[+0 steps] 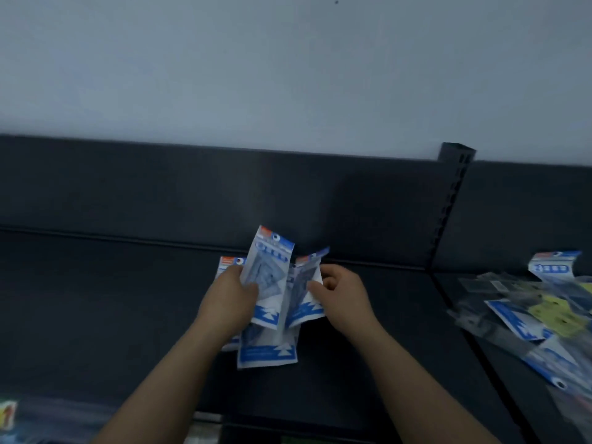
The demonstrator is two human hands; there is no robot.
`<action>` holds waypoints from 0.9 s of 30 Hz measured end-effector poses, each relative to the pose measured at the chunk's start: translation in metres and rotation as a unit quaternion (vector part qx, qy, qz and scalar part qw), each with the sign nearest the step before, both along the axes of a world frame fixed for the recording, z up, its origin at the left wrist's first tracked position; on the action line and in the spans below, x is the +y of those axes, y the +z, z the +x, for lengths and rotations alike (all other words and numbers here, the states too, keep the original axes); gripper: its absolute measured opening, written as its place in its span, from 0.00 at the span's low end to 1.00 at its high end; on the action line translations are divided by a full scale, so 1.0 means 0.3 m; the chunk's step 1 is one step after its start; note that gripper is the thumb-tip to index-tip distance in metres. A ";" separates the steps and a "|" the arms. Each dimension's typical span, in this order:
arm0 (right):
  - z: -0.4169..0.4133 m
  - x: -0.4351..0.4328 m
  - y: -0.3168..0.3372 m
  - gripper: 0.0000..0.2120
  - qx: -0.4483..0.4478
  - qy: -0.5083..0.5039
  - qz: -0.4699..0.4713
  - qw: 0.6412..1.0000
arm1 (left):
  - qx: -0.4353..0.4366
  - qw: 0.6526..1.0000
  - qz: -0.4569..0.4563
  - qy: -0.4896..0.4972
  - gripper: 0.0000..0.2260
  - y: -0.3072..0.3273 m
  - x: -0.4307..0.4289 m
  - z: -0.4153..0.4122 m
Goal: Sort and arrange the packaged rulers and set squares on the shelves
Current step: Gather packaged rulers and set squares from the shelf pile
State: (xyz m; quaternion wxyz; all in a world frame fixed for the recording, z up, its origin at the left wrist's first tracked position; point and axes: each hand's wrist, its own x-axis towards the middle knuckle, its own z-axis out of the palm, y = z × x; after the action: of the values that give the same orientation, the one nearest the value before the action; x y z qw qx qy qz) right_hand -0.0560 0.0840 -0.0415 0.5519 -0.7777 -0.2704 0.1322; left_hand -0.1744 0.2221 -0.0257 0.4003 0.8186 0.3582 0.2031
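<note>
A blue-and-white plastic packet of set squares (269, 277) stands upright over the middle of the dark grey metal shelf (96, 299). Its left edge is caught in the grip of the left hand (232, 293), thumb curled across the front. Just beside it a second blue-and-white packet (304, 296) tilts rightward, pinched in the grip of the right hand (342, 293). More flat packets (266, 352) lie on the shelf beneath both hands. Past a slotted dark upright post (451, 203), a loose heap of similar packets (525, 312) sprawls on the neighbouring shelf. A pale grey-blue wall (288, 75) rises behind the dark back panel (160, 187).
</note>
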 end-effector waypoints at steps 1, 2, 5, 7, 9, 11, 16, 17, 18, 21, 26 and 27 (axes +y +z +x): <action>-0.010 0.019 -0.009 0.06 -0.021 -0.003 -0.026 0.999 | 0.025 1.000 0.009 0.005 0.06 -0.011 0.020 -0.017; -0.018 0.032 -0.018 0.07 -0.043 -0.007 -0.054 0.998 | 0.056 0.998 0.024 0.012 0.07 -0.025 0.040 -0.030; -0.035 0.044 -0.029 0.06 -0.128 -0.010 -0.167 0.978 | 0.141 0.985 0.097 0.022 0.10 -0.065 0.071 -0.063; -0.046 0.036 -0.028 0.09 -0.188 -0.012 -0.237 0.953 | 0.187 0.968 0.167 0.021 0.16 -0.081 0.074 -0.075; -0.049 0.023 -0.023 0.15 -0.231 -0.027 -0.262 0.936 | 0.195 0.952 0.233 0.022 0.20 -0.081 0.063 -0.075; -0.046 -0.002 -0.018 0.18 -0.247 -0.038 -0.248 0.936 | 0.161 0.951 0.265 0.013 0.22 -0.071 0.038 -0.059; -0.024 -0.131 0.007 0.24 -0.284 -0.066 -0.259 0.921 | 0.087 0.951 0.287 -0.074 0.21 -0.057 -0.082 0.045; -0.015 -0.165 0.010 0.24 -0.290 -0.075 -0.261 0.917 | 0.078 0.950 0.287 -0.094 0.20 -0.050 -0.114 0.072; -0.004 -0.203 0.013 0.23 -0.297 -0.085 -0.260 0.915 | 0.070 0.949 0.287 -0.113 0.19 -0.042 -0.147 0.100; 0.036 -0.337 0.027 0.21 -0.310 -0.119 -0.266 0.905 | 0.050 0.938 0.304 -0.156 0.18 -0.017 -0.259 0.191; 0.136 -0.582 0.033 0.14 -0.289 -0.194 -0.292 0.891 | 0.004 0.928 0.280 -0.248 0.17 0.007 -0.468 0.350; 0.162 -0.635 0.033 0.12 -0.280 -0.211 -0.296 0.888 | -0.002 0.923 0.274 -0.270 0.17 0.010 -0.512 0.384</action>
State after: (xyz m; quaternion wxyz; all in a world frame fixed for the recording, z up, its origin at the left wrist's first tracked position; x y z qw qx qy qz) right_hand -0.0072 -0.1065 -0.0317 0.2123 -0.9484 -0.1914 -0.1374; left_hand -0.0593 0.0685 -0.0226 0.2010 0.9615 0.0536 0.1795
